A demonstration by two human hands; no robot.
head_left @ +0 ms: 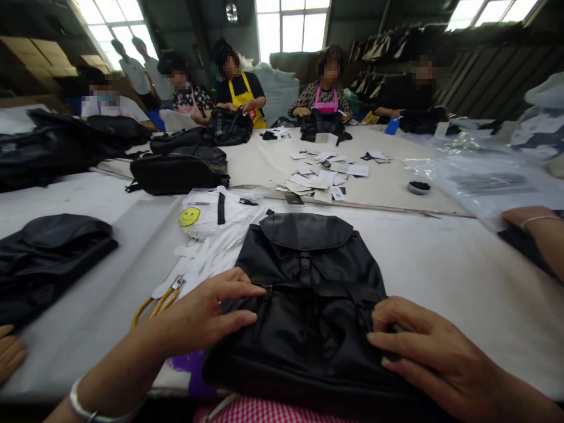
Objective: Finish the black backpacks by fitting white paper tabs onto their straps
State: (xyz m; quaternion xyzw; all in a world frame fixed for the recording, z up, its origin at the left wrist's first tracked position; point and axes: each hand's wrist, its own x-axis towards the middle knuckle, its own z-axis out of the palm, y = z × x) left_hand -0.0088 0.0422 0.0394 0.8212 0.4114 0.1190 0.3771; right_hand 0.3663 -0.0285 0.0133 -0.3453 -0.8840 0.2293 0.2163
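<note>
Where two hands [207,308] [436,346], one backpack [304,335]

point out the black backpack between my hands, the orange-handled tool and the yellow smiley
black backpack [302,317]: head view, middle of its front
orange-handled tool [166,299]: head view, on one handle
yellow smiley [189,217]: head view, middle of the printed face

Clock read from view centre. 9 o'clock: white bundle [209,220], yellow smiley [189,217], capitals [195,233] beneath, seemingly "LOV", rest unclear. 2 o'clock: white cards [326,176], print too small to read. 3 o'clock: clear plastic [489,182], dark printed block, illegible.
</note>
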